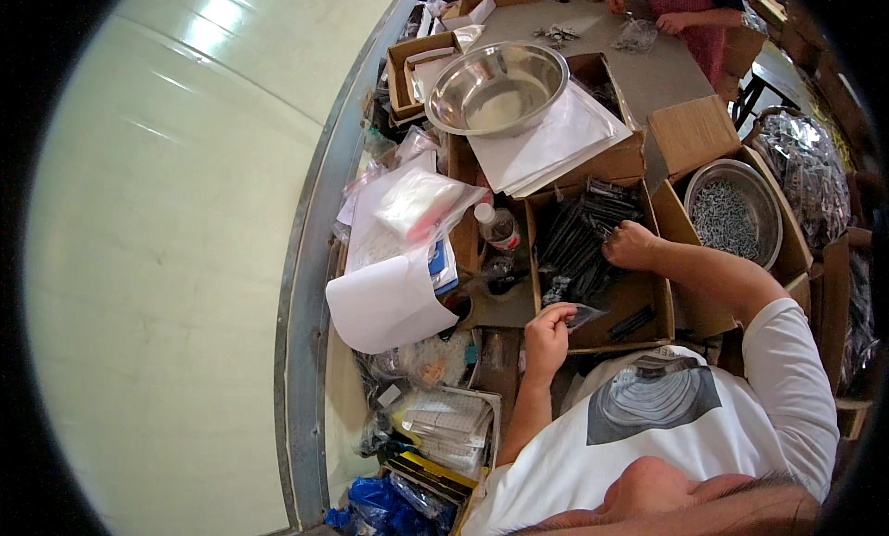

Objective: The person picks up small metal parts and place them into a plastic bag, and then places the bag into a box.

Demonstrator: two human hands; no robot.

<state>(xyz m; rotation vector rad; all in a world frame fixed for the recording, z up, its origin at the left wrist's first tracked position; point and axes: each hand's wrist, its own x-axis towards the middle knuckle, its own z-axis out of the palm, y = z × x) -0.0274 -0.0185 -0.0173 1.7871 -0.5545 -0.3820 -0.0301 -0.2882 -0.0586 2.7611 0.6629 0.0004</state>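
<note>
An open cardboard box (pixel 659 300) in front of me holds several black parts (pixel 579 240) in clear wrapping. My right hand (pixel 632 245) reaches into the box and rests on the black parts, fingers curled; whether it grips one is hidden. My left hand (pixel 548 337) hovers at the box's near edge, pinching a small clear plastic bag (pixel 582 316).
A steel bowl (pixel 497 88) sits on white sheets (pixel 556 138) beyond the box. A second bowl of small metal screws (pixel 732 217) stands to the right. A plastic bottle (pixel 498 228), papers and bags (pixel 407 249) crowd the left. Another person's hands (pixel 669 22) work at the far table.
</note>
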